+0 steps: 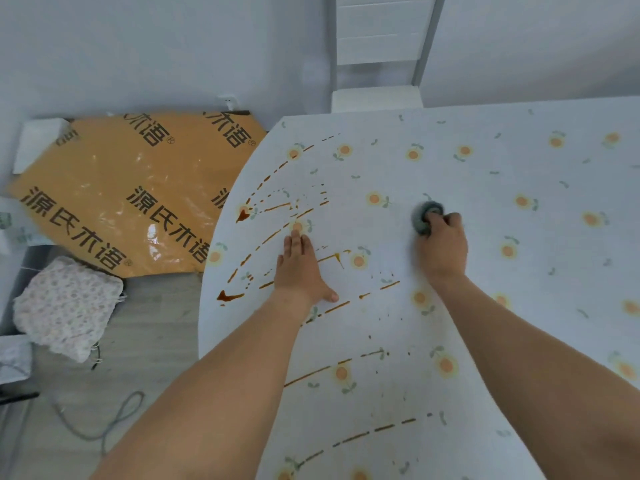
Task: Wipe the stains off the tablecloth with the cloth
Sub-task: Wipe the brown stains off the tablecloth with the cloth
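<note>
Right hand [441, 242] grips a bunched grey cloth [425, 216], fingers curled round it, pressing it down on the tablecloth [485, 188] past the middle of the worktop, between two printed flowers. Left hand [298, 268] lies flat on the tablecloth, fingers straight and together, thumb out to the side, holding nothing; fingertips touch a flower print at the stained patch. Brown stains [277, 206] run in curved dashed streaks over the left part of the tablecloth, with thicker blobs near the left edge [227, 296] and more dashed lines nearer the person [374, 429]. Cloth sits well right of the main stains, on a part that looks unstained. Tablecloth is white with small orange flowers and green leaves.

Floor on the left: an orange sheet with dark printed characters [138, 188], a folded floral fabric bundle [67, 306], a grey cable [114, 420]. A white chair [377, 53] stands at the far edge of the worktop.
</note>
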A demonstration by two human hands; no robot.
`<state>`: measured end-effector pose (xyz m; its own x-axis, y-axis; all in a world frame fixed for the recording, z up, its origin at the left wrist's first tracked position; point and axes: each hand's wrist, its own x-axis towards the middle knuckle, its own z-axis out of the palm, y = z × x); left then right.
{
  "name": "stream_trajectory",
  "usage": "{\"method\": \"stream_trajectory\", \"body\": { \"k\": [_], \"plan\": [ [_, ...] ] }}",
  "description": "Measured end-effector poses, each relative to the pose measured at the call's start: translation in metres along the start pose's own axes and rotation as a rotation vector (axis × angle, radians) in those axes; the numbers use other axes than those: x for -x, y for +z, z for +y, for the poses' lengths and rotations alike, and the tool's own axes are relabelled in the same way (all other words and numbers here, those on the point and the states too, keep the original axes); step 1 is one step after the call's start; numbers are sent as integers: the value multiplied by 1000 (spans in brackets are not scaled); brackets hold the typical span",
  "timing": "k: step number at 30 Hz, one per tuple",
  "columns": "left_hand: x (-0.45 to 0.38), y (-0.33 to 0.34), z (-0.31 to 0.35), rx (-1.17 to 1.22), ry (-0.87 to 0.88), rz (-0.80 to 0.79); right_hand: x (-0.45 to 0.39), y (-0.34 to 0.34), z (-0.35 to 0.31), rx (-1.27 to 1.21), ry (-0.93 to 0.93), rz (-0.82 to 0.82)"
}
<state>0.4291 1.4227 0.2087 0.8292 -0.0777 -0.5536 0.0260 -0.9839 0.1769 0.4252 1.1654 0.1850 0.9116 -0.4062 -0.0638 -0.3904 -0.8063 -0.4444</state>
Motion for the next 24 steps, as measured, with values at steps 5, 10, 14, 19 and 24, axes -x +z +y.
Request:
{"method": "stream_trajectory", "body": {
  "k": [5, 10, 14, 19, 24],
  "plan": [
    [35, 22, -6, -26, 19, 46, 46, 20, -49, -45, -11, -38],
    [51, 41, -11, 0, 29, 8, 81, 29, -70, 63, -602, -402],
    [52, 37, -9, 24, 29, 3, 69, -4, -4, 84, -323, -176],
    [88, 55, -5, -79, 62, 42, 102, -13, -3, 21, 192, -10],
    [114, 78, -9, -71, 90, 0, 165, 18, -46, 91, -502, -388]
  ]
}}
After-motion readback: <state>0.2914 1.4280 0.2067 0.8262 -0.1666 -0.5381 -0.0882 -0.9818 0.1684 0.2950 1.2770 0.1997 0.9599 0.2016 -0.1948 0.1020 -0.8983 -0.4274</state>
